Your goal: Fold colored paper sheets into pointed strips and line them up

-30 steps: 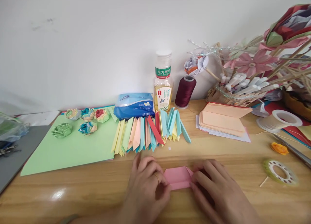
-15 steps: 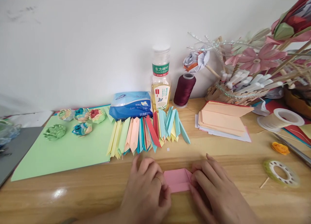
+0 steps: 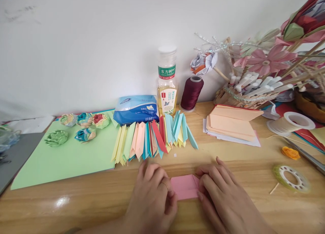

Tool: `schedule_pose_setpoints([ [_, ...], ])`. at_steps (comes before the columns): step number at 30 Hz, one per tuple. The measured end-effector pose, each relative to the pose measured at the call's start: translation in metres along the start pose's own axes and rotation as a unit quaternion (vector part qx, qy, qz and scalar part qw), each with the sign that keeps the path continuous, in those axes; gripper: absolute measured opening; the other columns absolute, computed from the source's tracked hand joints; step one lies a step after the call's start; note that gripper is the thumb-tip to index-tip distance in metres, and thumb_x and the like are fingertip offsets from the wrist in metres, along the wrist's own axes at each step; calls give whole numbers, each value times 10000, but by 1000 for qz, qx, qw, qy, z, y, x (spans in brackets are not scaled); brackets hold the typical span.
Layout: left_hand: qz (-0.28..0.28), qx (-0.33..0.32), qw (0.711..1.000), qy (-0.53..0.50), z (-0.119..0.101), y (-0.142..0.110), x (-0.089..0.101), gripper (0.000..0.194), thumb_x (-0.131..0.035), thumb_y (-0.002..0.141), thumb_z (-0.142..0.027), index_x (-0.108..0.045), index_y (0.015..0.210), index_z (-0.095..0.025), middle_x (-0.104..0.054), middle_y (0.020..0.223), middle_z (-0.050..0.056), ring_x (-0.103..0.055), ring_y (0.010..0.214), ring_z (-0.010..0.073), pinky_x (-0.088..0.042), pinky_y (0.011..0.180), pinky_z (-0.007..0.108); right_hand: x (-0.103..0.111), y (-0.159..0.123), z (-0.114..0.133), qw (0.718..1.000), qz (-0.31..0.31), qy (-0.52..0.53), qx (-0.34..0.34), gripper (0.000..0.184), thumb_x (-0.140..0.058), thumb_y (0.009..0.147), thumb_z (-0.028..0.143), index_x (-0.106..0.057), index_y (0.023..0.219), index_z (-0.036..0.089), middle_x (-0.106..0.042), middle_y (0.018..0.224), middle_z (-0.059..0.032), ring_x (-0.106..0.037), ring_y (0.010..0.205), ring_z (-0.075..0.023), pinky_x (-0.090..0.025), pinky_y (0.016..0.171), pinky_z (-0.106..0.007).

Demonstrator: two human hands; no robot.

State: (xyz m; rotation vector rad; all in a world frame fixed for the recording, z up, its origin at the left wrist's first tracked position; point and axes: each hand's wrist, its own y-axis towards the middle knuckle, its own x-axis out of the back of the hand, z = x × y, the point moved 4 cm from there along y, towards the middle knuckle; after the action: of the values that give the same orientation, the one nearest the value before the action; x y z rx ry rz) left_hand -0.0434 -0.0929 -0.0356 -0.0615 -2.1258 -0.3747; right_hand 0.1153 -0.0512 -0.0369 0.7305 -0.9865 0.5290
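Observation:
A small pink sheet of folded paper lies on the wooden table between my hands, with a slanted fold at its right end. My left hand has its curled fingers closed on the paper's left end, and a thin ring shows on one finger. At the right end, my right hand pinches the paper between thumb and fingers. Beyond the hands stands a row of folded paper strips in yellow, green, peach, blue and red.
Paper flowers rest on a green sheet at left. Behind are a tissue pack, a bottle and a maroon thread spool. To the right lie peach paper, a tape roll and a white spool.
The view has shifted slightly. The pink paper's near strip looks flatter against the rest, and both hands keep their hold at its ends.

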Motion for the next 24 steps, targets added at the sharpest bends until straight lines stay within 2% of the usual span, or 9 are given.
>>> schedule_pose_setpoints([
  [7, -3, 1, 1000, -5, -1, 0, -1, 106, -519, 716, -81, -493, 667, -171, -536, 719, 12, -487, 824, 212, -339, 913, 531, -5, -3, -2, 999, -24, 22, -30, 125, -440, 829, 128, -539, 827, 204, -586, 879, -44, -526, 874, -209, -286, 1016, -538],
  [15, 11, 3, 1000, 1, -1, 0, 2, 106, -509, 729, -108, -479, 663, -185, -531, 727, 27, -487, 829, 228, -401, 878, 513, 0, -2, -3, 1000, 11, 8, -3, 88, -458, 824, 127, -481, 823, 212, -581, 890, -51, -549, 879, -214, -314, 989, -552],
  [20, -24, -31, 999, 36, -3, -1, 5, 112, -454, 780, -119, -501, 713, -196, -569, 786, 47, -505, 863, 240, -402, 893, 520, 3, 1, -5, 1000, 13, 9, -3, 97, -460, 824, 135, -477, 848, 227, -595, 914, -48, -563, 890, -210, -340, 986, -529],
  [22, -66, -36, 995, 61, -3, -2, 4, 129, -443, 820, -135, -512, 742, -212, -582, 773, 24, -523, 879, 222, -366, 953, 488, 5, -1, -6, 1000, 6, 0, 2, 98, -454, 828, 139, -495, 844, 227, -604, 923, -53, -570, 882, -206, -342, 987, -518],
  [24, -128, -45, 987, 85, -5, -4, 0, 89, -484, 863, -197, -527, 789, -221, -593, 720, -16, -548, 866, 184, -315, 1020, 404, 7, -5, -4, 999, -7, -25, 37, 141, -443, 830, 139, -541, 877, 229, -622, 908, -47, -584, 850, -195, -316, 1012, -500],
])
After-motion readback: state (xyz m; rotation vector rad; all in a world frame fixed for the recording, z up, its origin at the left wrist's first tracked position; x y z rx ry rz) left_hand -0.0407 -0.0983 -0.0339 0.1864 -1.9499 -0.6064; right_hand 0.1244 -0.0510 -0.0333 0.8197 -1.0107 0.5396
